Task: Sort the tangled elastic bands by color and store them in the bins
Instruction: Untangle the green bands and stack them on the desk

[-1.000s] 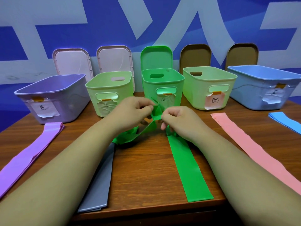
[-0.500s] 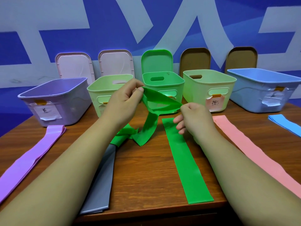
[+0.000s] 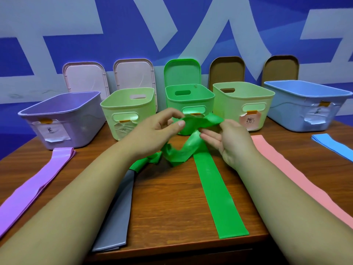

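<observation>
Change: A second ago both hands were balled low over a tight green knot. Now they sit higher and wider apart, and the knot has opened into a loose, wavy loop.
Left hand: The left hand (image 3: 152, 132) pinches one fold of the tangled bright green elastic band (image 3: 193, 123) between thumb and curled fingers (image 3: 178, 124).
Right hand: The right hand (image 3: 233, 144) appears to nip the other end under its thumb, with the remaining fingers (image 3: 208, 135) spread loosely beneath.
Band's place: It is held up just in front of the bright green plastic bin (image 3: 207, 96), with a twisted tail drooping to the wooden tabletop (image 3: 172, 197).
Meaning: The snarl looks nearly undone. What is probably left is freeing the tail, then dropping the band into that bin.
In the way: The tail lies across the top of the flat grey elastic band (image 3: 114, 217) and touches the flat green elastic strip (image 3: 217, 192). Whether the strip is joined to it I cannot tell.
Around: A lilac bin (image 3: 38, 115), two pale green bins (image 3: 107, 109) (image 3: 267, 96) and a light blue bin (image 3: 286, 104) stand open in the row.
Waiting: Purple (image 3: 34, 184), pink (image 3: 286, 169) and blue (image 3: 332, 146) bands lie flat, each well apart.
</observation>
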{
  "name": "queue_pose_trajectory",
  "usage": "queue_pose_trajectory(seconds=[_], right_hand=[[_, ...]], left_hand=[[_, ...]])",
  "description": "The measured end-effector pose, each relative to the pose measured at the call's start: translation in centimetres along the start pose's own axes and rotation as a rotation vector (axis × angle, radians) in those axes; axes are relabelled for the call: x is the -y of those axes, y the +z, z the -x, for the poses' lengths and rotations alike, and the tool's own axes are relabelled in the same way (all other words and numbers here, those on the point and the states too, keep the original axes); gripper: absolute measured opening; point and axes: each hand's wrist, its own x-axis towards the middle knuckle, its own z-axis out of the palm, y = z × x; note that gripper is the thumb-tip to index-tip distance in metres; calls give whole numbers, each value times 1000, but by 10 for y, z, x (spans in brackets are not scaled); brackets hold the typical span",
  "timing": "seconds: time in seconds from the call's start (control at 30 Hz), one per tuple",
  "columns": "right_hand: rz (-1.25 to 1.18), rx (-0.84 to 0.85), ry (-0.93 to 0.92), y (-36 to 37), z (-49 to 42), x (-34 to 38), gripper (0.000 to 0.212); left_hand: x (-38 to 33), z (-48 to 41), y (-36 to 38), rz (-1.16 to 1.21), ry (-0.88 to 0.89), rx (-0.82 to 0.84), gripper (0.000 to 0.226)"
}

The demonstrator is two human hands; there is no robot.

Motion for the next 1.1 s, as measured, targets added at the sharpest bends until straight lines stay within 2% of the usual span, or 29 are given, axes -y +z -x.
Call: queue_pose_trajectory(seconds=[0.1, 0.17, 0.23, 0.3, 0.4, 0.47, 0.6, 0.73, 0.83, 1.1], right_hand=[[95, -47, -165, -4, -4, 4, 18], [87, -38, -230, -3, -2, 6, 16], [65, -1, -224, 1, 3, 6, 16], [93, 30, -197, 5, 7, 4, 16], [137, 50, -171, 7, 9, 2, 17], [126, 64, -154, 8, 9, 1, 17], [90, 109, -111, 10, 11, 1, 19], [75, 153, -77, 9, 13, 0, 19], [92, 159, -79, 9, 13, 0, 19], [92, 231, -44, 6, 19, 2, 20]], left_hand=[[-2, 4, -10, -171, -174, 202, 52], [-4, 7, -16, -299, -313, 341, 64], [-4, 8, -18, -362, -333, 412, 67], [-5, 10, -18, -299, -302, 418, 66], [-4, 7, -14, -174, -260, 364, 58], [-1, 4, -9, -194, -217, 283, 48], [1, -2, 0, -360, 47, 39, 43], [-5, -7, 12, -297, 225, 10, 34], [-6, -9, 17, -287, 230, -14, 20], [-12, -10, 4, -236, 227, -109, 12]])
